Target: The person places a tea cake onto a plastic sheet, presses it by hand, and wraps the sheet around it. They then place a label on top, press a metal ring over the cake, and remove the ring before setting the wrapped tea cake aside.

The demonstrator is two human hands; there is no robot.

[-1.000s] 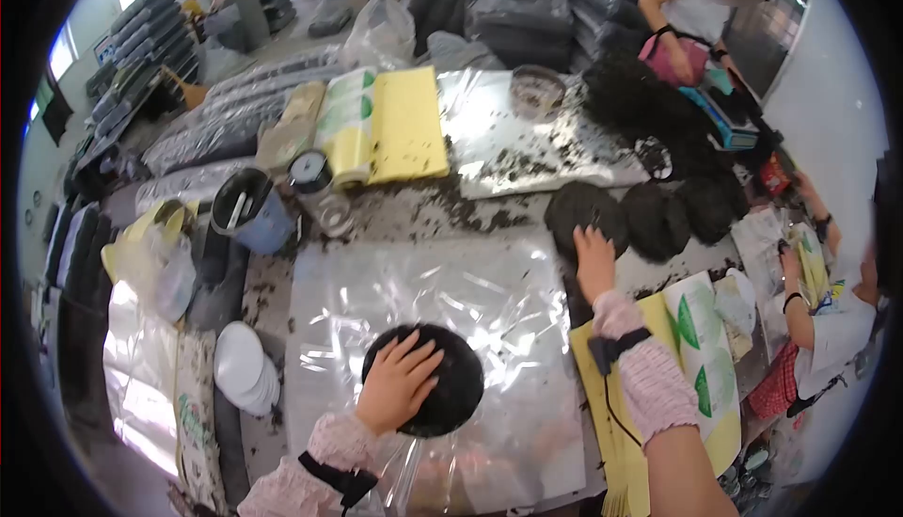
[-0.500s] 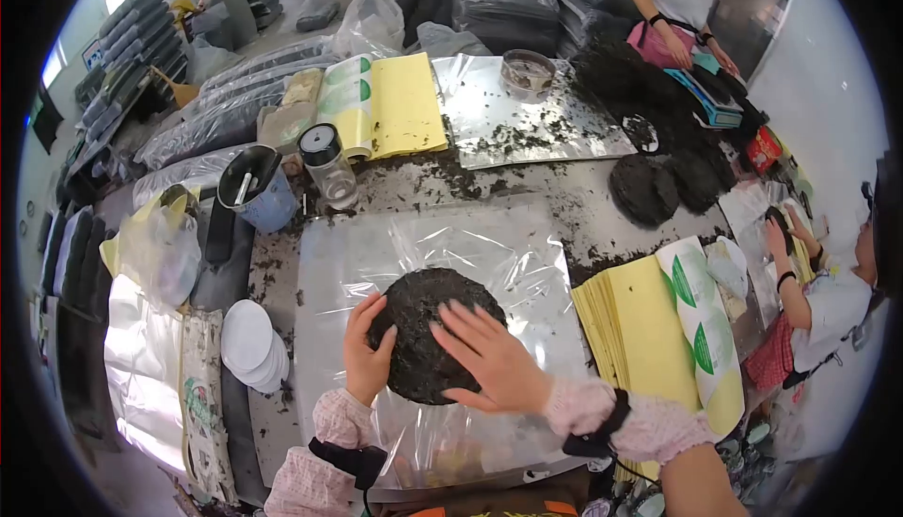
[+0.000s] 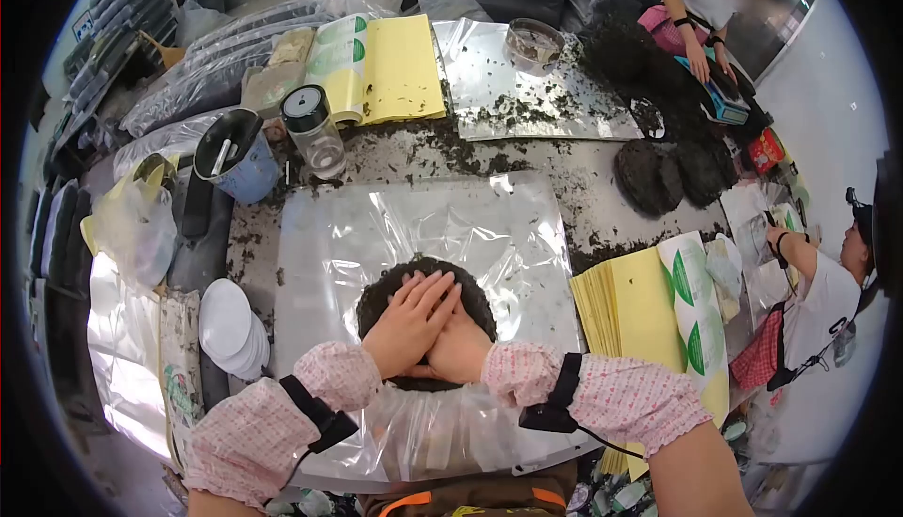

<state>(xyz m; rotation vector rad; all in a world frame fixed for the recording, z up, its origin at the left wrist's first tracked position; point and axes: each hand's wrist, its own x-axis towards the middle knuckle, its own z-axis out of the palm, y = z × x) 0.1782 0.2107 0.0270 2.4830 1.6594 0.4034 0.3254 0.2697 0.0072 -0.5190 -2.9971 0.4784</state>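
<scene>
A round, dark cake of pressed leaf-like material (image 3: 478, 302) lies on clear plastic film (image 3: 400, 225) over a shiny metal sheet (image 3: 531, 263). Both palms rest on the cake's middle, one over the other. My left hand (image 3: 404, 324) is on top, its fingers stretched out across the back of my right hand (image 3: 458, 346). Beneath it, my right hand lies on the cake, with most of its fingers covered. Neither hand grips the cake, whose rim shows around them.
To the left stand a blue bucket (image 3: 246, 171), a lidded jar (image 3: 315, 136) and stacked white discs (image 3: 226, 324). Yellow paper (image 3: 611, 305) lies right. Further dark cakes (image 3: 647, 178) and a crumb-covered metal sheet (image 3: 546, 103) are behind. Two people work at the right.
My left hand has left the cake's edge and now lies over my right hand. The right hand has slid to the cake's middle. The view has shifted slightly.
</scene>
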